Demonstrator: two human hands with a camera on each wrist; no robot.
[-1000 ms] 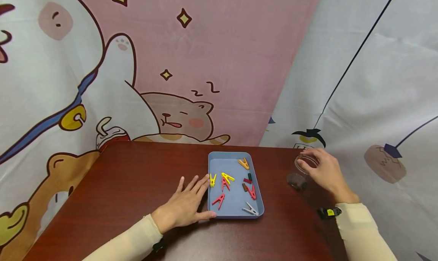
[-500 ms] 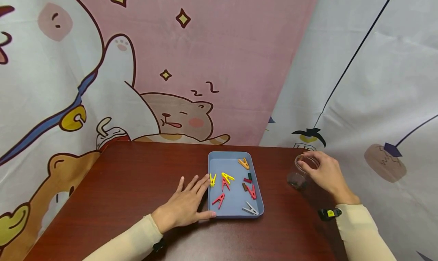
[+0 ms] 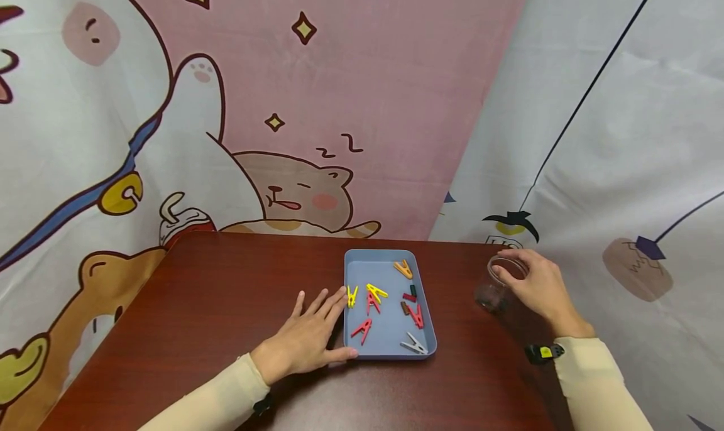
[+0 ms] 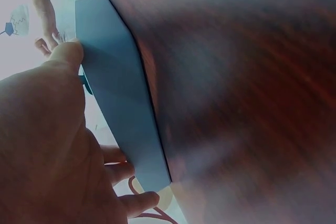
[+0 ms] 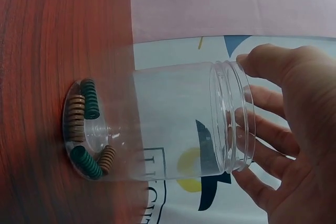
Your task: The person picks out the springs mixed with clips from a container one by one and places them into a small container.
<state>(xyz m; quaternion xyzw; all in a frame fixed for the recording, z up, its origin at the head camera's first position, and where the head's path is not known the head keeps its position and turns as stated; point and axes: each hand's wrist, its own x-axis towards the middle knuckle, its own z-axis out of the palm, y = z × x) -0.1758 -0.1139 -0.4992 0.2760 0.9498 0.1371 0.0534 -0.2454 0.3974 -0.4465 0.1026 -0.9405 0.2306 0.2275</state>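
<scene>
1. Clips (image 3: pixel 378 305) of several colours, about nine in all, lie loose in the blue tray (image 3: pixel 364 267) at mid-table (image 3: pixel 226 293).
2. Left hand (image 3: pixel 308 337) lies flat on the wood, fingers straight and spread, with the fingertips and thumb touching the tray's near-left wall; the left wrist view shows the same contact.
3. Right hand (image 3: pixel 537 283) grips the clear jar (image 3: pixel 498 286) at its open rim, fingers curled round the threaded neck. The jar stands on the table right of the tray, well apart from it.
4. In the right wrist view, a few green and brown clips (image 5: pixel 84 129) rest on the jar's bottom (image 5: pixel 157 124).
5. Judging by this, the work is in its early part: a small share of clips sits in the jar, most are yet in the tray, and neither hand holds a clip.
</scene>
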